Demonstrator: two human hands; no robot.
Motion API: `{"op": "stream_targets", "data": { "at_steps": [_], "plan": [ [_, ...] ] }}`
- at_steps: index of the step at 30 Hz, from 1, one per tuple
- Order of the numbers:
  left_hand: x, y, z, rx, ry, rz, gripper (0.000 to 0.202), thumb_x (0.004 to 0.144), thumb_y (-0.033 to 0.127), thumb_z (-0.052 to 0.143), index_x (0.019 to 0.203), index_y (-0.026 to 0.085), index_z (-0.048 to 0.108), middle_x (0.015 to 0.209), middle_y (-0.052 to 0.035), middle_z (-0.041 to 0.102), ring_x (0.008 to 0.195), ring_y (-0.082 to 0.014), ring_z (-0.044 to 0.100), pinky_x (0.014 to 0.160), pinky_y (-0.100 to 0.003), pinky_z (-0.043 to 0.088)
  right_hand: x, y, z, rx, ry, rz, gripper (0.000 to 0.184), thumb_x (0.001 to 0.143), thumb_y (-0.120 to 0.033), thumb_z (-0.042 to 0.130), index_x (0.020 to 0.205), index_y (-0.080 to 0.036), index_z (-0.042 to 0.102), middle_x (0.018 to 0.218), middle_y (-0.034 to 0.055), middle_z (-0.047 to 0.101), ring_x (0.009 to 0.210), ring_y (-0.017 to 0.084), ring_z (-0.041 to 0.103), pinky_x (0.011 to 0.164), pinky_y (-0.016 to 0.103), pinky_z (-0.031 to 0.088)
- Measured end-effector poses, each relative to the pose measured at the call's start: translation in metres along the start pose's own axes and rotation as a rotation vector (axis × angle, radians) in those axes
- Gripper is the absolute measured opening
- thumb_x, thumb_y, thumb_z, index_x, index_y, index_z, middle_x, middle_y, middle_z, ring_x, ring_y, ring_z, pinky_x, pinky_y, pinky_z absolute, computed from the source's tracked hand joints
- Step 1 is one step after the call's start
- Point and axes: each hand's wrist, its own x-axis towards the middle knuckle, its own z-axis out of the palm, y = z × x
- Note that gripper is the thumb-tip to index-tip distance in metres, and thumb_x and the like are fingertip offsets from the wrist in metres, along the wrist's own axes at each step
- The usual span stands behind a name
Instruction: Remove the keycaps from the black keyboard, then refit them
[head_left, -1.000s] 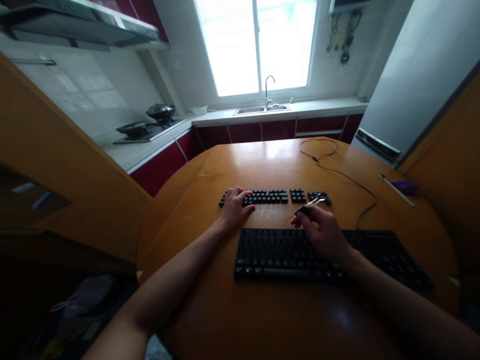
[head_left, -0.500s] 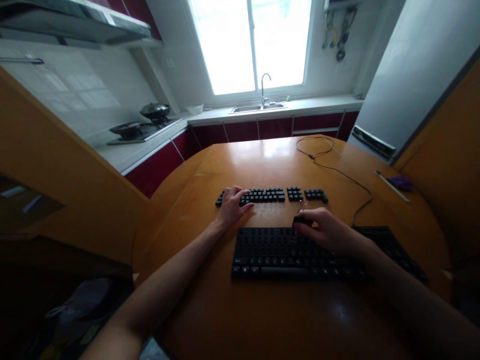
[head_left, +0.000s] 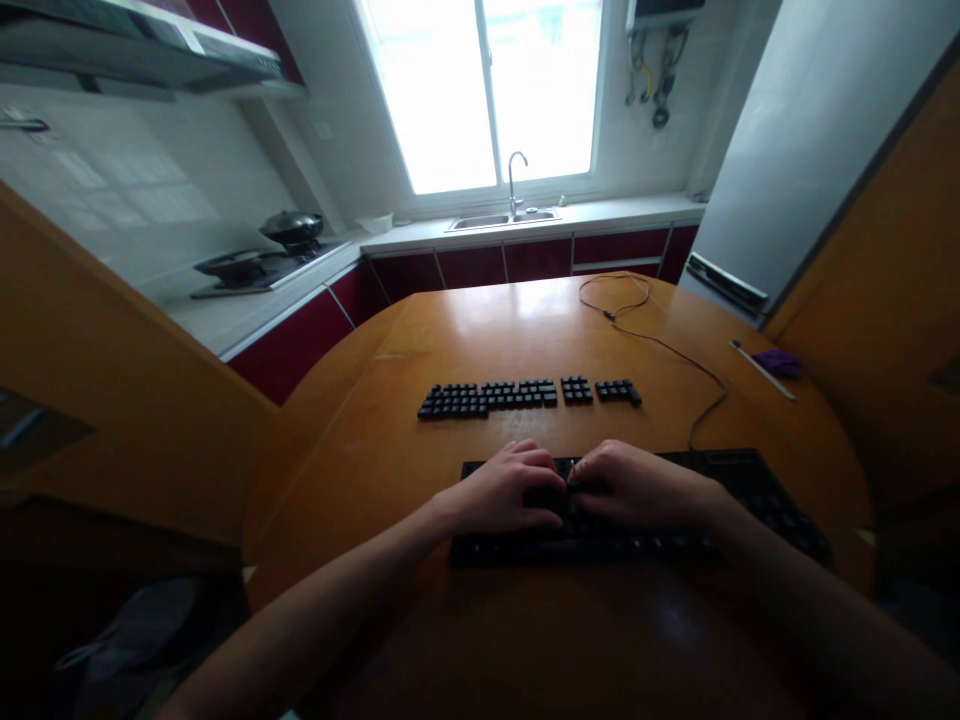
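Observation:
A black keyboard (head_left: 600, 548) lies on the wooden table in front of me, many of its keycaps off in the upper part. My right hand (head_left: 626, 483) is closed on a small dark keycap puller with thin wire loops (head_left: 572, 466), held low over the middle of the board. Coming from the left, my left hand (head_left: 514, 490) rests over the board's left half, thumb and fingers apart, fingertips close to the puller. Whether a keycap sits at those fingertips is hidden. Beyond the keyboard, removed black keycaps (head_left: 454, 402) stand in grouped rows.
A cable (head_left: 675, 348) runs from the keyboard to the far edge of the round table (head_left: 360, 450). To the right lie a thin pale stick (head_left: 761, 370) and a purple cloth (head_left: 778, 362). Farther off are a sink counter (head_left: 420, 236), a stove and a fridge.
My left hand has left the keycap rows and come back to the keyboard beside my right hand. The right hand has lowered the puller onto the board. The view has shifted slightly.

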Motion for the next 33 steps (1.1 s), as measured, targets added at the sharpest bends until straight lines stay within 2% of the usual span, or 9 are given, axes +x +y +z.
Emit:
{"op": "stream_targets", "data": {
  "at_steps": [5,9,14,20,23,27,31,33],
  "plan": [
    [0.017,-0.002,0.009,-0.057,-0.034,-0.057,0.037,0.071,0.048,0.085,0.089,0.019,0.072,0.093,-0.0058,0.070,0.091,-0.0242,0.063,0.085,-0.036,0.049,0.007,-0.003,0.004,-0.052,0.029,-0.009,0.015,0.091,-0.021,0.058,0.087,-0.020,0.073,0.083,0.0055,0.076,0.069,0.018,0.067,0.063,0.026,0.043],
    [0.021,-0.004,0.015,-0.148,-0.009,-0.101,0.034,0.070,0.047,0.087,0.084,0.019,0.073,0.091,-0.0055,0.071,0.090,-0.0239,0.065,0.085,-0.035,0.049,0.010,0.003,0.009,-0.022,0.003,0.029,0.018,0.094,-0.025,0.056,0.089,-0.017,0.072,0.082,0.0067,0.075,0.068,0.018,0.067,0.062,0.026,0.042],
    [0.016,-0.003,0.017,-0.228,0.066,-0.099,0.025,0.078,0.039,0.082,0.092,0.020,0.074,0.097,-0.0053,0.072,0.094,-0.0229,0.064,0.093,-0.037,0.047,0.012,0.015,0.029,0.078,0.204,0.153,0.022,0.098,-0.028,0.049,0.088,-0.017,0.066,0.081,0.0057,0.073,0.069,0.018,0.064,0.063,0.026,0.041],
    [0.012,0.002,0.012,-0.207,0.112,-0.142,0.017,0.086,0.033,0.073,0.091,0.018,0.070,0.092,-0.0054,0.068,0.089,-0.0204,0.061,0.081,-0.033,0.049,0.008,0.018,0.041,0.085,0.398,0.181,0.022,0.099,-0.030,0.049,0.080,-0.020,0.054,0.074,0.0033,0.066,0.065,0.017,0.059,0.062,0.027,0.039],
    [0.009,0.002,0.013,-0.170,0.148,-0.175,0.016,0.089,0.032,0.070,0.097,0.019,0.067,0.091,-0.0043,0.066,0.089,-0.0199,0.060,0.079,-0.032,0.049,0.005,0.017,0.038,0.061,0.464,0.152,0.022,0.098,-0.029,0.051,0.079,-0.020,0.054,0.077,0.0038,0.065,0.069,0.018,0.059,0.066,0.028,0.040],
    [0.005,0.000,0.020,-0.088,0.249,-0.205,0.025,0.088,0.028,0.073,0.108,0.020,0.060,0.097,-0.0032,0.066,0.092,-0.0193,0.061,0.084,-0.032,0.051,0.005,0.020,0.035,0.184,0.422,0.143,0.023,0.101,-0.030,0.048,0.084,-0.020,0.059,0.080,0.0034,0.068,0.073,0.018,0.062,0.068,0.029,0.042],
    [0.004,0.001,0.021,0.162,0.271,-0.090,0.015,0.097,0.027,0.061,0.111,0.022,0.058,0.107,-0.0043,0.066,0.100,-0.0208,0.057,0.092,-0.037,0.050,0.006,0.027,0.036,0.283,0.488,0.164,0.025,0.101,-0.032,0.048,0.082,-0.019,0.058,0.074,0.0012,0.065,0.068,0.016,0.058,0.064,0.028,0.041],
    [0.003,0.003,0.018,0.295,0.277,-0.034,0.018,0.100,0.024,0.054,0.117,0.024,0.059,0.113,-0.0054,0.065,0.102,-0.0214,0.055,0.093,-0.038,0.049,0.007,0.028,0.036,0.293,0.539,0.161,0.026,0.100,-0.032,0.048,0.079,-0.020,0.056,0.072,0.0006,0.063,0.067,0.016,0.056,0.063,0.028,0.040]
  ]
}}
